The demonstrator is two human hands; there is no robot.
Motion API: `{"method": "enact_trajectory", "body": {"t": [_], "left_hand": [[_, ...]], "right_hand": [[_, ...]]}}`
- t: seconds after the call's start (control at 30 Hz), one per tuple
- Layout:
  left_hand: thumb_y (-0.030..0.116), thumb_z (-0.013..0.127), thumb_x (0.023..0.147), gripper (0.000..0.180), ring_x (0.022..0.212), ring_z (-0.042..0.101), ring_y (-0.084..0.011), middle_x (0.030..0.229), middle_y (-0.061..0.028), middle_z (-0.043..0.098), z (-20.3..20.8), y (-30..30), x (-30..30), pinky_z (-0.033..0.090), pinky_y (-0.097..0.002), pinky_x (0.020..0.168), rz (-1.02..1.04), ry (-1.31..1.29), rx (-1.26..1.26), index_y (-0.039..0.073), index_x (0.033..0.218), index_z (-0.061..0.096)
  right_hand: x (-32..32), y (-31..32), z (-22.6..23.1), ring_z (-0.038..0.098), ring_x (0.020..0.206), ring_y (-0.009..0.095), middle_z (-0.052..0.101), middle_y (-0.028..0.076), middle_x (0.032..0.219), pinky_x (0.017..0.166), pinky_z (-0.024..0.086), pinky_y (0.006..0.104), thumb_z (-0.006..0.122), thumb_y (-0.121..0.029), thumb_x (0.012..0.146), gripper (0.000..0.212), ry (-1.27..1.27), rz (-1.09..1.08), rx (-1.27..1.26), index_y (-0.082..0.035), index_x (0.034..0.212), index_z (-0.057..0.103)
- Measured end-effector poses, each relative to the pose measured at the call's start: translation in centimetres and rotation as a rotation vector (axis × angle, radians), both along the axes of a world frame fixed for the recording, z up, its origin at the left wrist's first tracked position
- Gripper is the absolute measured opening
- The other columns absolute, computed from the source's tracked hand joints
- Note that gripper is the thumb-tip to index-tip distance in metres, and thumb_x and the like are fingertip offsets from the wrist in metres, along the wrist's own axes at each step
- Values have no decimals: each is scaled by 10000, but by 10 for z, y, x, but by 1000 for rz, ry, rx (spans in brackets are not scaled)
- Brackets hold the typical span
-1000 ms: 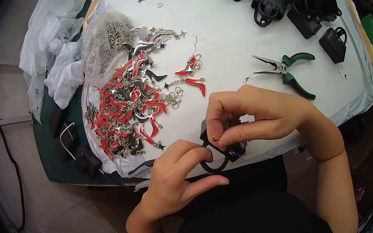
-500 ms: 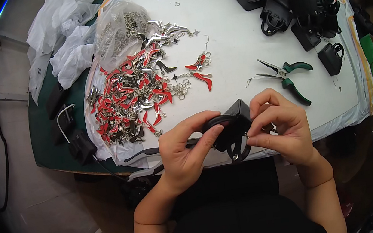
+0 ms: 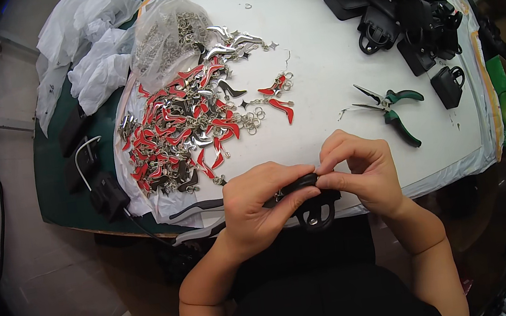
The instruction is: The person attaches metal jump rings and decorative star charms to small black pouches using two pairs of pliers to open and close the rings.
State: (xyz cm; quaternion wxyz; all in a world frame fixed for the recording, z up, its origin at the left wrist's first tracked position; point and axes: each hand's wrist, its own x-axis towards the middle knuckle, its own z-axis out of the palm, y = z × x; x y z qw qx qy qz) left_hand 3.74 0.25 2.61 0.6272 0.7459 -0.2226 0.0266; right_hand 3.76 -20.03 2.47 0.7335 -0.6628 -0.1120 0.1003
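Observation:
Just over the table's near edge, my left hand (image 3: 257, 203) grips a miniature black handbag (image 3: 319, 220) between thumb and fingers. One of the bag's looped handles hangs below the fingers, while much of its body is hidden by both hands. My right hand (image 3: 362, 175) is closed in a pinch against the bag's upper handle. Whatever lies between its fingertips is too small or covered to make out. Grey-handled pliers (image 3: 196, 212) lie partly under my left hand.
Green-handled needle-nose pliers (image 3: 389, 102) lie open to the right. A heap of red, black and silver shoe charms (image 3: 176, 126) spreads at left, beside a plastic bag of metal rings (image 3: 170, 38). Black mini handbags (image 3: 395, 8) pile up far right; a single one (image 3: 448, 86) sits nearer.
My right hand has moved left and in against the bag's handle, its fingers drawn together. The bag has turned in my left hand, so its flat body side no longer shows.

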Motion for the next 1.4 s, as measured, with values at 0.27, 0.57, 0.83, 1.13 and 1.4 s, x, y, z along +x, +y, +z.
{"method": "enact_trajectory", "body": {"t": [0.27, 0.57, 0.83, 1.13, 1.4], "left_hand": [[-69, 767, 778, 265, 763, 695, -158, 870, -133, 734, 0, -1, 1, 526, -244, 670, 19, 87, 15, -50, 1038, 717], [-82, 730, 812, 241, 807, 703, -166, 930, -150, 738, 4, -4, -2, 543, -260, 720, 48, 145, -15, -59, 1052, 711], [-52, 752, 784, 296, 677, 680, -257, 835, -148, 708, -1, -11, -3, 528, -312, 599, 99, -162, 89, -27, 1073, 692], [-53, 744, 797, 284, 663, 676, -240, 828, -148, 706, -1, -12, -4, 524, -306, 590, 110, -130, 100, -30, 1076, 693], [-73, 680, 877, 246, 930, 705, -175, 1012, -161, 727, -1, -10, -11, 559, -271, 829, 117, 98, 33, -83, 1123, 673]], "right_hand": [[-3, 0, -5, 611, 824, 175, 692, 59, 911, 756, 462, 286, 798, 3, 762, 220, -368, -129, -250, -51, 974, 770], [8, -4, -2, 592, 800, 199, 678, 50, 884, 685, 462, 304, 817, -16, 727, 262, -632, -105, -410, -49, 980, 757], [6, -2, -6, 575, 799, 224, 658, 74, 863, 694, 467, 329, 806, -14, 738, 205, -572, -117, -339, -14, 926, 724], [7, -2, -10, 590, 801, 210, 665, 74, 867, 678, 474, 307, 808, -46, 764, 205, -570, -139, -346, -24, 950, 723], [8, -4, -4, 614, 799, 205, 682, 71, 875, 686, 488, 303, 829, -37, 736, 275, -548, -99, -388, -30, 994, 734]]}}
